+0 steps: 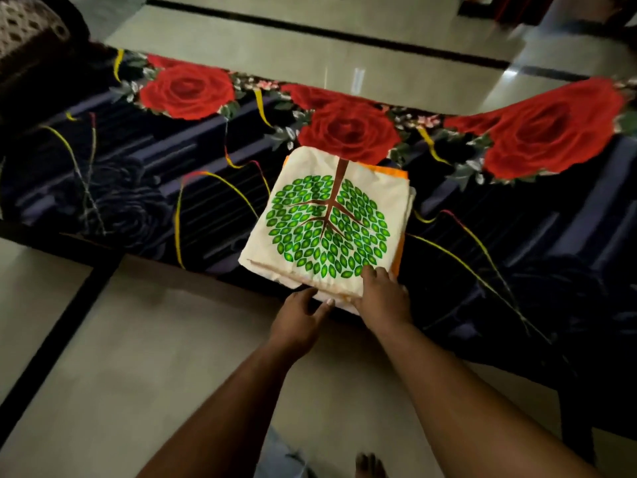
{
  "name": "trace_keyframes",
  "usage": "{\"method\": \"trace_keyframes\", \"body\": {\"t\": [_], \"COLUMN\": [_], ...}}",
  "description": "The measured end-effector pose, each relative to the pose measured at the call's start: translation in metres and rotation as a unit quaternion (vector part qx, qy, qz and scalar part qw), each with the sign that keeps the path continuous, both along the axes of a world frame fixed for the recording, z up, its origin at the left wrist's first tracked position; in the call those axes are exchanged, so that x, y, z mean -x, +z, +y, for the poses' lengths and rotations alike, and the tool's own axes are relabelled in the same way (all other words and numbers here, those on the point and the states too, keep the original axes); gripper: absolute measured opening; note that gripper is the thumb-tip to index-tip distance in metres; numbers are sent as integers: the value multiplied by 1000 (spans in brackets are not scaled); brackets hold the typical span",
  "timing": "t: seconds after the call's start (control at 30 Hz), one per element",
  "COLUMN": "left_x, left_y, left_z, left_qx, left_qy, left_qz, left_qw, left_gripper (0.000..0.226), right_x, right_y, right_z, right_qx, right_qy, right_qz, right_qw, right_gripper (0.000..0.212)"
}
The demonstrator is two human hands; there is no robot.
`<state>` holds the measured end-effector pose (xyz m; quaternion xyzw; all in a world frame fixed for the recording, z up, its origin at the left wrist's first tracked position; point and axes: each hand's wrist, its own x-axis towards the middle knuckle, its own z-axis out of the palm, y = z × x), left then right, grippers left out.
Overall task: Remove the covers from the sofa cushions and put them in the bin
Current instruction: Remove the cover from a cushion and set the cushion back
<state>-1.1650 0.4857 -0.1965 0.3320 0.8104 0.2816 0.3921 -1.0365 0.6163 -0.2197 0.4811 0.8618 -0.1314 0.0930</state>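
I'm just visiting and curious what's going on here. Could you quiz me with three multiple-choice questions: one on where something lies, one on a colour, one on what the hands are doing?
1. Where does the cream cover with the tree print lie?
A. on the floor
B. on the rose-patterned spread
C. in a bin

2. What colour is the cloth peeking out beneath it?
A. orange
B. blue
C. pink

3. What is the right hand doing?
A. hanging idle
B. resting on the cover's near edge
C. holding a cup

Answers: 1 B, the dark rose fabric surrounds it. 2 A, orange shows at its far and right edges. 3 B, its fingers lie on the near edge, the left hand beside it.
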Motion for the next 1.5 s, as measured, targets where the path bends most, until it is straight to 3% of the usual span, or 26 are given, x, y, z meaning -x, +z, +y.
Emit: {"method": "trace_keyframes", "body": {"t": [0.1, 0.3, 0.37, 0.47, 0.57, 0.7, 0.77, 0.83, 0.9, 1.0, 1.13, 1.2, 1.3, 1.4, 1.5], "left_x": [1, 4, 1, -4, -9, -24, -40, -58, -78, -114, -167, -202, -256, -318, -382], "left_y": [-30, -46, -40, -16, 47, 149, 201, 249, 298, 352, 402, 424, 446, 461, 473], "left_z": [18, 18, 13, 5, 11, 10, -12, -43, -84, -157, -253, -305, -373, -436, -490], "left_qx": [31, 38, 27, -1, -54, -99, -93, -109, -143, -154, -192, -203, -215, -233, -264], "left_qy": [-7, -10, 11, 30, 43, 28, -12, -40, -35, -47, -108, -195, -329, -465, -563], "left_qz": [24, 77, 87, 104, 135, 130, 149, 181, 150, 84, 91, 128, 196, 272, 299], "left_qw": [999, 996, 996, 994, 988, 986, 984, 977, 978, 983, 971, 951, 898, 810, 723], "left_gripper": [61, 55, 46, 37, 52, 92, 84, 54, 31, 23, 33, 40, 45, 48, 48], "right_x": [0, -6, -6, -7, -15, -34, -48, -65, -89, -139, -204, -237, -297, -372, -437], "right_y": [-47, -65, -51, -5, 80, 185, 237, 284, 323, 369, 406, 413, 423, 447, 459], "right_z": [14, 42, 47, 45, 39, 4, -32, -72, -119, -209, -366, -449, -554, -657, -738], "right_qx": [0, -52, -61, -76, -20, 157, 197, 227, 210, 150, 122, 33, -86, -162, -205], "right_qy": [45, 106, 110, 64, 10, -14, -11, -10, -37, -129, -214, -299, -411, -510, -572], "right_qz": [-49, -47, 16, 219, 398, 413, 396, 396, 421, 482, 546, 516, 494, 460, 402], "right_qw": [998, 992, 992, 971, 917, 897, 897, 890, 882, 853, 800, 802, 761, 709, 685], "right_gripper": [66, 24, 19, 21, 29, 35, 35, 35, 40, 51, 69, 51, 25, 25, 33]}}
